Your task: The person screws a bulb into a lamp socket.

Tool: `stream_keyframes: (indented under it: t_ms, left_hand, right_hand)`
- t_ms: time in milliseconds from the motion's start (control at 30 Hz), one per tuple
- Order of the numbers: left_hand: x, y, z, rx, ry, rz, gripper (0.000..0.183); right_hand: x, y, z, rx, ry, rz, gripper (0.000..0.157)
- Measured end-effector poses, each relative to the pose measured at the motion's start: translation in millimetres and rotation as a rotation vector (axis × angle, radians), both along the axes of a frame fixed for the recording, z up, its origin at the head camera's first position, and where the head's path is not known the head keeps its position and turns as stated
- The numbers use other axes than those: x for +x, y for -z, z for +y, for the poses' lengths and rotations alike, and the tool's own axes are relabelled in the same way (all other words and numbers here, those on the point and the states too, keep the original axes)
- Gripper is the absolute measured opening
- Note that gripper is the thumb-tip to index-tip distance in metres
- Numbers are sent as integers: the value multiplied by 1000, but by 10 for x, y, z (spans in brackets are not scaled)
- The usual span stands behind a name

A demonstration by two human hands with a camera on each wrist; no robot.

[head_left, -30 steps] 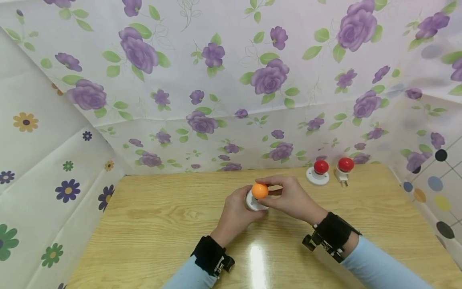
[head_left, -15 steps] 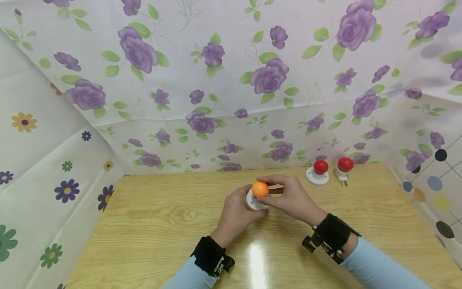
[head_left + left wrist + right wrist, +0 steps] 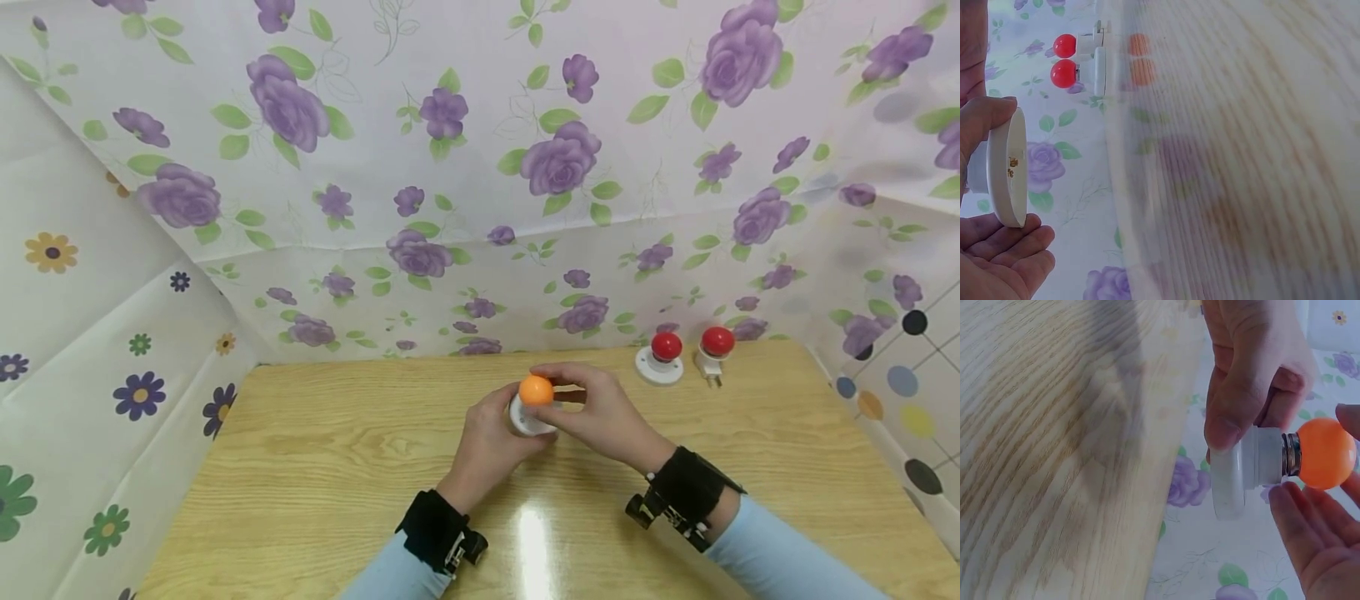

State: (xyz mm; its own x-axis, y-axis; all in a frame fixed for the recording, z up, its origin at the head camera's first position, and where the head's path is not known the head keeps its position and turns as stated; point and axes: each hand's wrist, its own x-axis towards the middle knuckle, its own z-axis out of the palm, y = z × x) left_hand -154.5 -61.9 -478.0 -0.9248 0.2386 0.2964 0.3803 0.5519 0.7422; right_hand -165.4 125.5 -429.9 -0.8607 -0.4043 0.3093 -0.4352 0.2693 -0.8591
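An orange light bulb (image 3: 1325,453) stands in a white round lamp holder (image 3: 1229,481), with part of its metal screw thread showing between them. My left hand (image 3: 495,446) grips the holder's disc base by the edge, raised over the table. Its hollow underside faces the left wrist camera, where the holder (image 3: 1013,172) sits between thumb and fingers. From the right, my right hand (image 3: 600,412) has thumb and fingers around the orange bulb (image 3: 536,390). In the right wrist view, the right fingers (image 3: 1310,525) show below the bulb and the thumb tip at its upper side.
At the table's back right stands a red bulb (image 3: 667,346) in a white round holder (image 3: 660,372). Beside it, another red bulb (image 3: 717,341) sits in a white plug-in socket (image 3: 710,367) with metal prongs. Flowered cloth (image 3: 450,167) hangs behind the wooden table (image 3: 337,433).
The orange bulb has shifted slightly left and up, and my right hand's fingers have moved a little with it. My left hand keeps its grip on the lamp holder.
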Motion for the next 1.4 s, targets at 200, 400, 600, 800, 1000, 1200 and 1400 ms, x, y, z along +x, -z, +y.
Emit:
stream_keyframes:
  t_ms: [200,400,600,800,1000,1200,1400]
  left_hand:
    - [-2,-25,-13,12,-3,14,63]
    - [-9,-40,-10,38,6,32,62]
    - [-11,-45,2,37,10,40,63]
    - [0,-42,0,7,-11,31,66]
    - [8,-32,-4,0,-16,21,66]
    - [0,-43,-1,-1,-2,31,68]
    - [4,-58,-4,-4,16,36,67]
  right_hand:
    - [-10,7,15,-21,-51,-30,43]
    - [-11,-2,8,-34,-11,-8,42]
    - [-9,7,-14,-79,47,-38,41]
    - [2,15,5,-88,23,-40,42]
    - [12,27,42,-60,3,-56,47]
    - [-24,-15,75,-8,-13,12,52]
    - [-50,-53,95,15,-96,27,50]
